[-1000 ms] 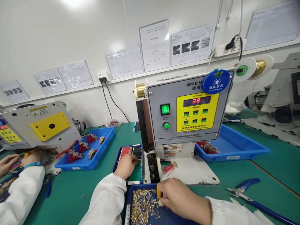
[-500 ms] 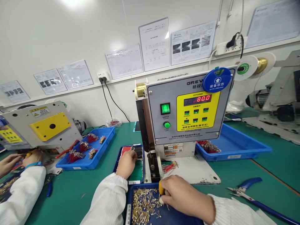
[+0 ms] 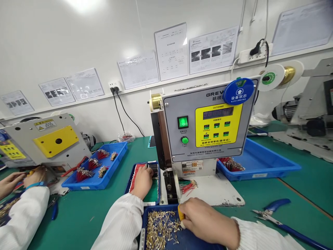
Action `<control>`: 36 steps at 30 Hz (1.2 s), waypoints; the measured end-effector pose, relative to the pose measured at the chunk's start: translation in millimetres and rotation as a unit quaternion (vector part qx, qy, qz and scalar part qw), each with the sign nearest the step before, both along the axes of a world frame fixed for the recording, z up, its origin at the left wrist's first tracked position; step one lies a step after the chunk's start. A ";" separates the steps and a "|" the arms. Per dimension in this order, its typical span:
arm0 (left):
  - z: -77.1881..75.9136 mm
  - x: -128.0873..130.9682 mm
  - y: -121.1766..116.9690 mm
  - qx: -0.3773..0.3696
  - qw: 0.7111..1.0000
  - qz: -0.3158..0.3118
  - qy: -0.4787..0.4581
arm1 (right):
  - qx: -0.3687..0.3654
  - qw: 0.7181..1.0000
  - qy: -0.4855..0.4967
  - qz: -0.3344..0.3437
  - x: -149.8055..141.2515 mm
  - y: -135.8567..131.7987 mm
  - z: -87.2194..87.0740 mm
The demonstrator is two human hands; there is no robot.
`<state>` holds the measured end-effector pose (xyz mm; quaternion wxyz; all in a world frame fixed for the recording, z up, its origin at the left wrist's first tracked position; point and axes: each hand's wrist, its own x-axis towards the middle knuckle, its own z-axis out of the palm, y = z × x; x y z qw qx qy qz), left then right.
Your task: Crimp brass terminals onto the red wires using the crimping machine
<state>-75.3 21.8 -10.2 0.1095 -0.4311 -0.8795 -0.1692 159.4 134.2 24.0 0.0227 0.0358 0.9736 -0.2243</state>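
Brass terminals (image 3: 161,229) lie loose in a tray (image 3: 161,207) under the right hand (image 3: 205,222), fingers pinching a yellow grip (image 3: 180,212), as the curled left hand (image 3: 142,182) rests on wires (image 3: 134,177) beside it; one careless knock could scatter them.

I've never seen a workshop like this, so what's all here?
crimping machine: 1, grey and yellow, centre of bench
other machines: 2, grey, left and right
light blue trays: 2, blue, either side, holding wire bundles
wire tray: 1, dark blue, before the machine
brass terminals: many, gold, in a dark blue tray at the front
pliers: 1, blue-handled, bench right
wall sheets: 7, white, on the wall
co-worker's hands: 2, far left
left hand: 1, at the wire tray
right hand: 1, at the brass terminals
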 end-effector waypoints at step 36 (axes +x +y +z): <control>20.4 37.9 -4.2 0.198 0.969 -0.111 0.095 | -0.478 0.877 -0.045 0.033 -37.1 24.8 28.8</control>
